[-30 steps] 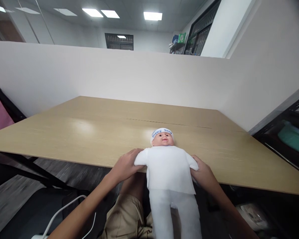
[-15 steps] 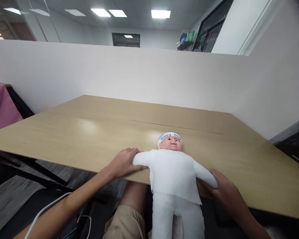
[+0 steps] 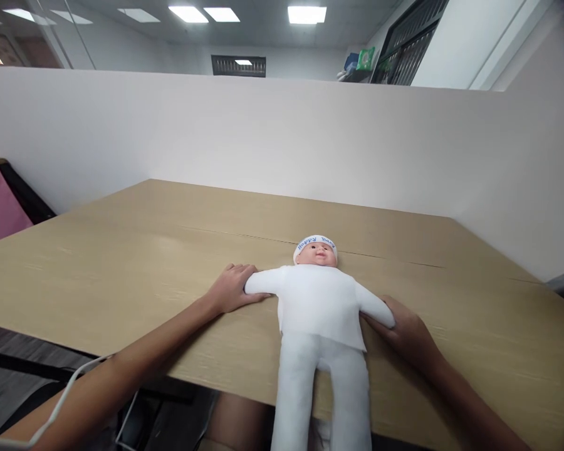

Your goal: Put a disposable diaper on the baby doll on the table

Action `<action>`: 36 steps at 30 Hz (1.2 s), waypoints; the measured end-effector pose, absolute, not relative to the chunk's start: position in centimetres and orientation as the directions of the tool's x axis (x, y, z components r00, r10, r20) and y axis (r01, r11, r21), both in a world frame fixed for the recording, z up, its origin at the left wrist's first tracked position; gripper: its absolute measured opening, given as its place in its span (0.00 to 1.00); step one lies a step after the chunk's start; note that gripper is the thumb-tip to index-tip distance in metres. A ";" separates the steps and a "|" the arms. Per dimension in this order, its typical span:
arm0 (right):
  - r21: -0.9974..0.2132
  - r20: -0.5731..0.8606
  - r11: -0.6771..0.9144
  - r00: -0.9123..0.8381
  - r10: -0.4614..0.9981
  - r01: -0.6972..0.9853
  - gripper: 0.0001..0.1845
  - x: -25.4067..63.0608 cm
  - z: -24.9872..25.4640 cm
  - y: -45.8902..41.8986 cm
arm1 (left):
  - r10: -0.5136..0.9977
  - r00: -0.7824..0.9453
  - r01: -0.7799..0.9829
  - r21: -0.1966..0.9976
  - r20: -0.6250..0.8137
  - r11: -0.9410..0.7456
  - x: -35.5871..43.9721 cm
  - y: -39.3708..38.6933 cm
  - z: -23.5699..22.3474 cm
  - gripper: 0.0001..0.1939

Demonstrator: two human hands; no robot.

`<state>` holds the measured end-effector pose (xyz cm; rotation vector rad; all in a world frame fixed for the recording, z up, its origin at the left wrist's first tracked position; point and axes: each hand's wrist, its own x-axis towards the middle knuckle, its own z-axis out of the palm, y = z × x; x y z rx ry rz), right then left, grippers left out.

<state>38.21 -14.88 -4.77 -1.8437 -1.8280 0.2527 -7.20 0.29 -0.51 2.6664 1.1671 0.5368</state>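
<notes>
A baby doll point(image 3: 320, 300) in white clothes and a white cap with blue lettering lies face up on the wooden table point(image 3: 122, 250). Its legs reach over the front edge, and the feet are out of the picture. My left hand point(image 3: 232, 288) is closed around the end of the doll's arm on the left. On the other side, my right hand point(image 3: 407, 329) grips the doll's other arm near its end. Parts of the right fingers are hidden beneath that arm.
A white wall point(image 3: 263, 131) runs behind the table. Pink cloth point(image 3: 2, 203) hangs over a dark frame at far left. A white cable point(image 3: 70, 388) passes across my left forearm. My legs are below the table's front edge.
Both hands have moved the doll forward, farther onto the table. More of its body now rests over the tabletop. The view has shifted slightly too.
</notes>
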 end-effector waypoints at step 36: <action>-0.194 0.631 0.183 -0.020 0.775 0.964 0.34 45.6 -8.9 6.2 | 0.849 0.296 0.840 0.303 0.438 -0.450 -5.1 17.6 -2.7 0.27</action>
